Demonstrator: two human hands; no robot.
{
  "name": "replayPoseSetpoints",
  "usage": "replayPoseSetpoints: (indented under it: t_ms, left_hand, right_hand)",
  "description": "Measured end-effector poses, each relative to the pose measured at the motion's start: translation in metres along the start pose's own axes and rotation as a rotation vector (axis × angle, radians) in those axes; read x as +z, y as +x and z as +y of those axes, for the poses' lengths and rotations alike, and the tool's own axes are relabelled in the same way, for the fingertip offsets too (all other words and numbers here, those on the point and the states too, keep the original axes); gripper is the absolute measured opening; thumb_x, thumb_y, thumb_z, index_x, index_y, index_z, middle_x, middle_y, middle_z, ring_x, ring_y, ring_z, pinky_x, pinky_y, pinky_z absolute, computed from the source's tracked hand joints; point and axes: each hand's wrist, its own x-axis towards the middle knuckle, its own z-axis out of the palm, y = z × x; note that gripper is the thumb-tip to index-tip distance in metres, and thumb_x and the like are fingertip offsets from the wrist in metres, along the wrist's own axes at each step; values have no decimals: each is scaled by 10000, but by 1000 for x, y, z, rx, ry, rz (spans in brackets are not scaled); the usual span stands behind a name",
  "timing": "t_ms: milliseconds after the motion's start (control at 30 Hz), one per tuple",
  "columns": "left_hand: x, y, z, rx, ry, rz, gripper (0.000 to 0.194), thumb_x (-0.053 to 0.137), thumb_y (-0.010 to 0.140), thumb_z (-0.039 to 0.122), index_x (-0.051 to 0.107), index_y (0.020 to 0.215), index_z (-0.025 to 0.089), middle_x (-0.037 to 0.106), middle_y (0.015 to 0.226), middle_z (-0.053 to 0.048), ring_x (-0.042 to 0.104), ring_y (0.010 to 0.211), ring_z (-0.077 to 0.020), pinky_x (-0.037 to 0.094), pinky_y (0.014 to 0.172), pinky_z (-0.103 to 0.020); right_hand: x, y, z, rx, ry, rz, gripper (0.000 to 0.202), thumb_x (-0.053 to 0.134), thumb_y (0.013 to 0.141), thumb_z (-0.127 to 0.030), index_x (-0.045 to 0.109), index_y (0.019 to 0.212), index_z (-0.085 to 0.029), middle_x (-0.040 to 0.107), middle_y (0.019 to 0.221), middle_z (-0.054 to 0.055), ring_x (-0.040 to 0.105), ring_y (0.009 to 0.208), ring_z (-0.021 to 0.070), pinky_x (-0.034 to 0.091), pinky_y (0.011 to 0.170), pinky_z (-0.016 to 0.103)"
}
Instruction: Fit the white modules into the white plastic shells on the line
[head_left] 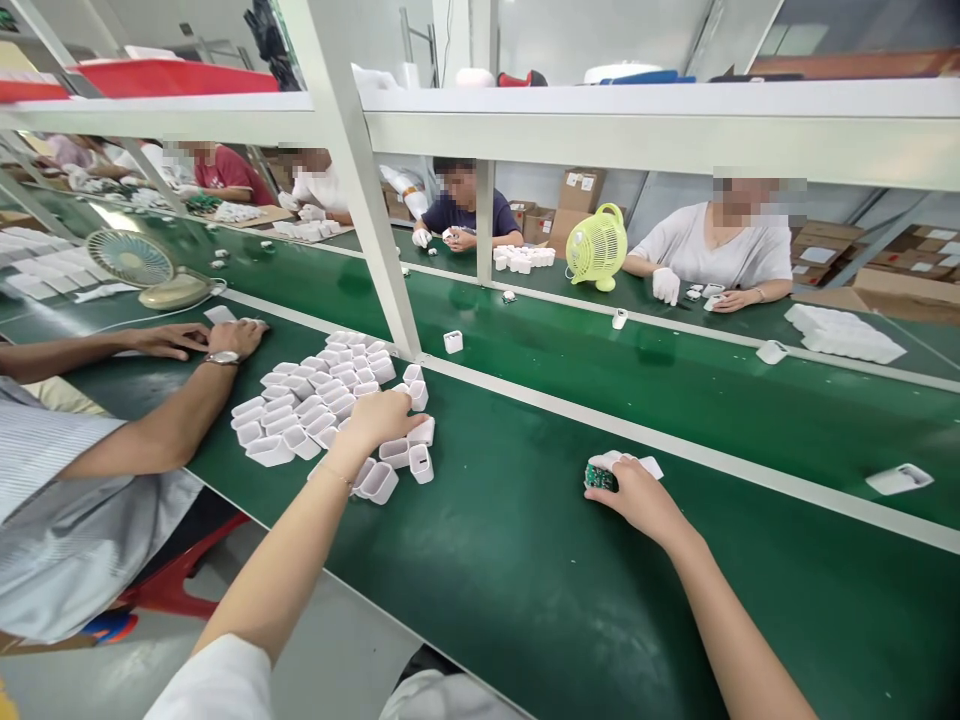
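Note:
My left hand (382, 415) is over the right side of a cluster of white plastic housings (281, 415), palm down. Its thumb and index finger are apart and touch or nearly touch the housings at the cluster's edge; the other fingertips are hidden. To the right, just above the green work surface, my right hand (637, 495) is closed around a small green circuit board (599, 477). Pale white pieces (651, 467) show behind its fingers; whether they are held too is unclear.
A white divider strip (525, 398) separates my surface from a green belt carrying scattered housings (453, 341). A shelf post (375, 220) rises close by. At left, a co-worker's hands (232, 338) rest near a desk fan (139, 265). Several people sit opposite, near a yellow-green fan (598, 248).

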Motion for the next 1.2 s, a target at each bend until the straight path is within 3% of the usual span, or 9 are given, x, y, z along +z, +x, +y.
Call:
replayPoseSetpoints:
  t_ms: [167,333,433,500,567,667,833,900,1200]
  left_hand:
    - [14,16,28,-8,-19,-55,405,634,746,531,687,875,151,708,952,-180,640,975,-368,473,826,-402]
    - [3,2,39,88,-86,36,414,617,794,428,621,1088,137,696,977,-167,646,967,-351,487,819,-401]
    - [-17,-23,56,276,-176,164,437,575,853,410,523,1234,202,668,1106,-93,639,1007,-273,480,874,-345]
    - [-32,-41,72,470,-327,283,400,589,853,367,511,1224,240,623,1195,-53,618,1041,-232,476,896,-312]
    - [-46,-56,88,663,-524,355,357,603,840,295,520,1184,248,599,1212,-44,603,1043,-216,484,890,-303]
    - [-62,-71,109,836,-740,346,334,597,840,231,524,1164,261,594,1198,-41,599,1014,-198,497,862,-289]
    - [-74,-80,130,977,-841,270,394,633,820,187,517,1184,285,608,1207,-18,598,1043,-196,503,888,-286]
    - [-75,-81,135,992,-860,290,421,644,808,172,511,1189,292,608,1218,-13,595,1070,-198,504,907,-284]
    - [-70,-83,145,1089,-823,504,503,599,826,80,450,1269,266,583,1217,-48,571,1104,-179,484,918,-254]
  right_hand:
    - [2,0,-1,38,93,60,355,700,724,-416,705,994,-184,650,950,133,583,968,336,467,848,439]
    - [3,3,-6,48,353,193,385,679,708,-457,693,991,-196,670,984,127,591,996,336,457,921,488]
    - [-11,4,-23,13,574,274,535,567,794,-573,626,1167,-194,663,1113,109,627,1021,278,504,914,436]
    - [-28,1,-41,-32,730,331,592,527,830,-616,581,1251,-202,659,1135,102,643,1009,250,536,875,400]
    - [-46,-5,-59,-105,933,387,575,597,810,-616,592,1246,-241,658,1141,87,638,1025,247,547,857,388]
    - [-73,-16,-77,-240,1184,444,534,734,733,-582,642,1171,-291,649,1171,72,601,1100,270,538,881,403]
    - [-106,-27,-80,-370,1195,535,587,694,706,-683,643,1153,-306,648,1107,101,632,978,285,580,697,383]
    - [-112,-31,-81,-436,1219,593,554,672,720,-690,648,1135,-323,640,1116,97,640,977,291,592,702,392]
    - [-90,-48,-97,-744,1183,583,448,722,805,-446,593,1218,-326,667,1172,91,648,1081,301,576,886,432]
